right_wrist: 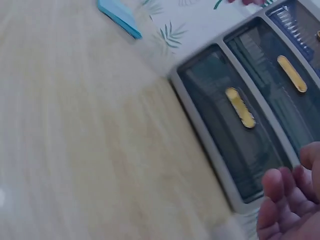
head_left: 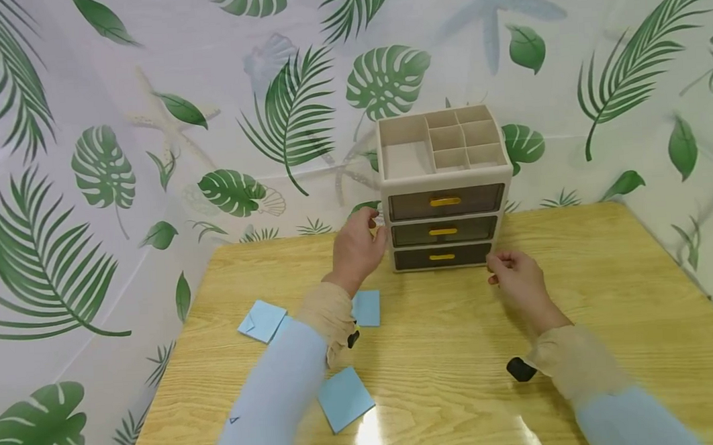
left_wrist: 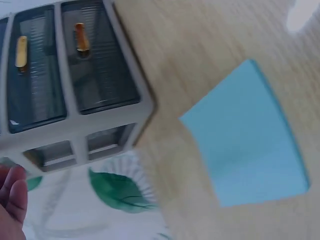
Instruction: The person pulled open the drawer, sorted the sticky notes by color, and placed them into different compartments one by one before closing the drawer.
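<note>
A small white drawer organizer [head_left: 387, 237] stands upright at the back of the table, with dark see-through drawer fronts [head_left: 444, 232] and yellow handles. All its drawers are closed. My left hand [head_left: 358, 246] is beside the organizer's left side, its fingers loosely bent; whether they touch the side I cannot tell. At the lower right front corner is my right hand [head_left: 519, 281], fingers relaxed and slightly curled, as the right wrist view shows too. I see nothing held in either hand. A stack of blue paper squares [left_wrist: 250, 140] lies left of the organizer's front.
The organizer's top has open compartments [head_left: 407, 156]. More blue paper squares lie on the wooden table [head_left: 443, 366]: one stack [head_left: 346, 399] near the front, another [head_left: 261, 320] farther left, partly behind my left sleeve. A leaf-printed cloth [head_left: 302, 118] hangs behind the table.
</note>
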`<state>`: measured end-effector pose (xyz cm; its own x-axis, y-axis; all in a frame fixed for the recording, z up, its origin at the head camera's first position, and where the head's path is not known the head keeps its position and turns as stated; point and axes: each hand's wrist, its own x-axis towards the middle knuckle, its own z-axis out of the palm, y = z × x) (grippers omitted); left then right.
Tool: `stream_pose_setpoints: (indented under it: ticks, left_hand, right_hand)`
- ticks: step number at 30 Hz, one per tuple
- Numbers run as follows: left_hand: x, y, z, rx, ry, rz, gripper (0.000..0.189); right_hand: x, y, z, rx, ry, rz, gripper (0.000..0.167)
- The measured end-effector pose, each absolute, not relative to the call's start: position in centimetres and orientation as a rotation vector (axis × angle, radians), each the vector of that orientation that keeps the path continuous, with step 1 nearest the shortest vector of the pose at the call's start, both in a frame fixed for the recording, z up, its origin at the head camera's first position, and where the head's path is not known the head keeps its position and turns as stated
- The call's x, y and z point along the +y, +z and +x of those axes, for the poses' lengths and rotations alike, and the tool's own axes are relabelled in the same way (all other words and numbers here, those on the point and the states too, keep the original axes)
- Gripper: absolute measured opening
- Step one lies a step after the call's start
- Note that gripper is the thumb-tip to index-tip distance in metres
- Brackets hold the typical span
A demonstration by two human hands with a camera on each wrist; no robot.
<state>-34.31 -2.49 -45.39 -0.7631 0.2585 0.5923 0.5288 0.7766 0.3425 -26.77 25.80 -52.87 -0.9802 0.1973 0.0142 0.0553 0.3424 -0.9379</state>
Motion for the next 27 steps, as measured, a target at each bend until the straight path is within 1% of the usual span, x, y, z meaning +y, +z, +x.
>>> stream_pose_setpoints:
  ticks: [5,8,10,13,18,24,27]
  left_hand:
    - [-1.9,-41.6,-33.8,-2.223,-0.574,-0.689,0.023]
    - [-0.9,-39.1,-33.6,-2.235,-0.471,-0.765,0.031]
    - [0.0,-37.9,-33.6,-2.304,-0.358,-0.826,0.038]
    - [1.2,-36.7,-34.0,-2.454,-0.166,-0.89,0.045]
    - [2.3,-36.3,-34.8,-2.686,-0.05,-0.903,0.046]
    - [2.8,-35.9,-35.3,-2.739,-0.153,-0.865,0.033]
    - [3.0,-35.6,-35.3,-2.705,-0.151,-0.841,0.03]
  right_hand:
    - [23.7,-54.3,-26.7,-2.344,2.215,-0.254,0.049]
    - [21.8,-55.2,-26.8,-2.177,2.522,-0.338,0.05]
    - [20.5,-55.6,-26.9,-2.09,2.621,-0.396,0.051]
    - [18.9,-56.0,-27.3,-1.975,2.669,-0.468,0.049]
    - [17.6,-56.2,-28.3,-1.851,2.682,-0.533,0.04]
    - [17.5,-55.5,-30.1,-1.748,2.621,-0.568,0.037]
    - [17.6,-55.3,-30.6,-1.759,2.562,-0.553,0.039]
